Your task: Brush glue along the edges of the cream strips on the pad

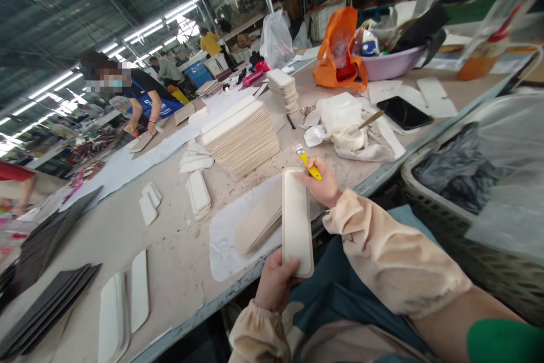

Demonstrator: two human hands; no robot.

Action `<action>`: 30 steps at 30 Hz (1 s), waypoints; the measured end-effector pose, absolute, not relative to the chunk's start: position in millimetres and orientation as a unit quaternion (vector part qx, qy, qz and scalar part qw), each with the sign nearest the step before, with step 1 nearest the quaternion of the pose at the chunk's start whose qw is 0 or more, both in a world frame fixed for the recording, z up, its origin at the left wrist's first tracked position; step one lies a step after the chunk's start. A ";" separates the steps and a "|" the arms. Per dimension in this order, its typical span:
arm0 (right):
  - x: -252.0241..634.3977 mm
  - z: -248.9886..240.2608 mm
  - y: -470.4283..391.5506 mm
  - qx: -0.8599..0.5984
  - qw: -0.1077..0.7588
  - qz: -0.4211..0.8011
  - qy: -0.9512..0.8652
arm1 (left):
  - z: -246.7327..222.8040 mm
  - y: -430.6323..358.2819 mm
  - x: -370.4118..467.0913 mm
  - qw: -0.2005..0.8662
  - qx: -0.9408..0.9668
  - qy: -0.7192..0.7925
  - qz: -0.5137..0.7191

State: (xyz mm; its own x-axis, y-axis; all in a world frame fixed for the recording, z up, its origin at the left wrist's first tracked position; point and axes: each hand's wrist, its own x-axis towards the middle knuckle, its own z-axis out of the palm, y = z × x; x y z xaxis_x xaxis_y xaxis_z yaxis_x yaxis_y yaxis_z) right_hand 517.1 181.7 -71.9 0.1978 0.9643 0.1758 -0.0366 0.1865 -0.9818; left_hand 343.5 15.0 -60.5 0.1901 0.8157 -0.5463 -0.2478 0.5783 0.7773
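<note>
Nearest: left hand gripping the near end of a long pale board, thumb over the face, fingers behind. Board held upright over the table edge, above the lap, far end meeting the right hand. Right hand clenched round a yellow-handled brush, bristle end pointing up and away, knuckles touching the board's top corner.

Best done, by judgement, with long strokes along the board's length, starting at the far end and drawing toward the left thumb; raised rim to be followed closely so nothing runs over the side. Left grip better kept low, clear of the face being worked.

Just behind the board: a fanned pile of the same pieces lying on a white sheet, close enough to be knocked when tilting. Sheet overhanging the table edge slightly. Basket tight on the right, so little elbow room there; more open room to the left, only scattered white pieces and dark sheets.

Farther: tall stack, white tub with a stick in it, phone, orange bag, purple basin. Far left along the same table, another person bent over separate work, well apart.
</note>
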 end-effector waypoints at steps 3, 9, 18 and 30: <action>515.7 -71.5 180.0 -0.493 0.604 0.371 -0.503 | -63.7 13.5 342.7 0.703 0.273 0.537 0.378; 513.1 -73.8 179.6 -0.484 0.615 0.359 -0.509 | -66.5 13.2 341.9 0.706 0.273 0.528 0.385; 513.8 -71.3 180.9 -0.489 0.618 0.348 -0.507 | -65.2 18.6 321.4 0.670 0.309 0.567 0.367; 502.0 -66.5 251.0 -0.552 0.531 0.278 -0.579 | -16.5 151.5 229.3 0.507 0.343 0.650 0.451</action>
